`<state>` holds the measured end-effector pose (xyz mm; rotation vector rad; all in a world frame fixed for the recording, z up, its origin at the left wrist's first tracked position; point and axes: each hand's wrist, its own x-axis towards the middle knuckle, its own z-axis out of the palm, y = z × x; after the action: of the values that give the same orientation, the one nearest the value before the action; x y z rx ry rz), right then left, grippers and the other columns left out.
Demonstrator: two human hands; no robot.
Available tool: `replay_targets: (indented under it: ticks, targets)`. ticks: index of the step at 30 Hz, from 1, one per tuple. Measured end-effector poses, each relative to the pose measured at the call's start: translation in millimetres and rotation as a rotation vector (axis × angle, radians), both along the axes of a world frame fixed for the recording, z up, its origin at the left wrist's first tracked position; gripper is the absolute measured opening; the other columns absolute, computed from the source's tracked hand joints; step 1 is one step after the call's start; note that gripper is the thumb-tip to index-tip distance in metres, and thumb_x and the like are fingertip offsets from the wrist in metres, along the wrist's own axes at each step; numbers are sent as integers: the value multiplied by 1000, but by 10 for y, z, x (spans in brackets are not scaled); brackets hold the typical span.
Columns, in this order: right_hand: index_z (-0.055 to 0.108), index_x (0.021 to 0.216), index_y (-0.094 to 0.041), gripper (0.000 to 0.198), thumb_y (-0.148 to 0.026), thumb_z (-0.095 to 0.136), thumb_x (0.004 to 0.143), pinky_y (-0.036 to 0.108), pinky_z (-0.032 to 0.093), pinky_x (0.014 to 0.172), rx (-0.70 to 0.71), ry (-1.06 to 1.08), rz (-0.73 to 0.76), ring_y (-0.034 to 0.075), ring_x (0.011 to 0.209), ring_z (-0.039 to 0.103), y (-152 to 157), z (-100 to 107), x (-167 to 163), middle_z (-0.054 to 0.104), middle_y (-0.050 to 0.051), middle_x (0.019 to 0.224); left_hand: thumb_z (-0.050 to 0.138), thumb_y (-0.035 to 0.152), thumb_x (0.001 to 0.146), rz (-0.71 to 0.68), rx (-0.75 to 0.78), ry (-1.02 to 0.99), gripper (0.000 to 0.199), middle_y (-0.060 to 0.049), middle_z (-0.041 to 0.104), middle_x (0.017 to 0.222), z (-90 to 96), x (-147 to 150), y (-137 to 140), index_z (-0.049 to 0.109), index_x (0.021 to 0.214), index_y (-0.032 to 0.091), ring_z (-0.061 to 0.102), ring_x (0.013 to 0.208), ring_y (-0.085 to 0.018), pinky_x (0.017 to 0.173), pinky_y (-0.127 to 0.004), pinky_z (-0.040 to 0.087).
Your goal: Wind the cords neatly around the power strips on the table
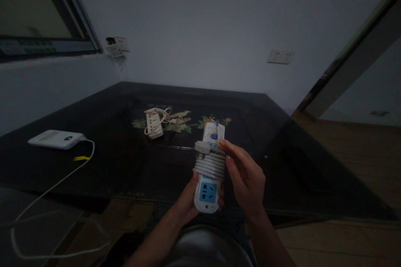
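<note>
White cord [209, 166] wraps the power strip [207, 193], which the left hand [187, 198] grips over the glossy dark bench [169, 169]. The right hand [247, 177] touches the cord at the strip's right; whether its fingers pinch, I cannot tell. Even tension would likely keep the turns snug. Beyond the strip stands a pale wall [200, 33] with a socket plate [280, 56].

A white power strip [209, 187] is being held up at the near side of the bench [169, 167], its far end leaning slightly right. A pale cord [210, 163] is wrapping its middle in close turns, a plug [202, 147] is sitting at the coil's far left, and a blue socket [204, 192] is facing up nearest.
</note>
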<state>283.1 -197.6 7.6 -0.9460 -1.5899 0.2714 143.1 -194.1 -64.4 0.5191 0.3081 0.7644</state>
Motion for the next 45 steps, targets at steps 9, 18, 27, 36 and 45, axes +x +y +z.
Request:
replay_targets:
  ticks: [9, 18, 27, 36, 45]
  targets:
    - [60, 122, -24, 36, -12, 47, 90, 44, 44, 102, 16, -102, 44, 20, 119, 55, 59, 53, 49, 63, 6, 123, 67, 68, 63, -5, 52, 4, 66, -9, 68, 76, 54, -35, -36, 68, 90, 8, 64, 61, -16, 54, -25, 48]
    - [55, 125, -23, 40, -8, 46, 89, 47, 35, 110, 73, -166, 34, 18, 121, 54, 25, -44, -76, 61, 7, 125, 67, 56, 73, 136, 170, 207, 58, -7, 70, 77, 138, -47, -71, 58, 113, 15, 66, 59, -18, 53, -26, 49]
    - [53, 125, -23, 43, -4, 46, 87, 39, 43, 103, 97, -136, -29, 18, 118, 54, -18, -71, -122, 63, 7, 120, 77, 42, 68, 375, 188, 180, 85, -9, 50, 139, 193, 21, -83, 36, 141, 25, 46, 127, -28, 101, -32, 40]
    - [47, 134, -29, 52, -5, 44, 88, 47, 34, 110, 57, -125, 76, 20, 130, 43, -31, -92, -155, 54, 3, 135, 77, 48, 66, 371, 143, 164, 81, -12, 59, 128, 146, 23, -86, 44, 136, 22, 54, 119, -28, 99, -35, 43]
    - [47, 134, -32, 44, -19, 48, 92, 50, 35, 109, -184, 211, 2, 23, 130, 43, -221, -296, -41, 47, 3, 141, 74, 45, 67, 209, 43, 88, 48, -12, 72, 89, 59, -43, -22, 62, 99, 12, 69, 81, -28, 74, -38, 55]
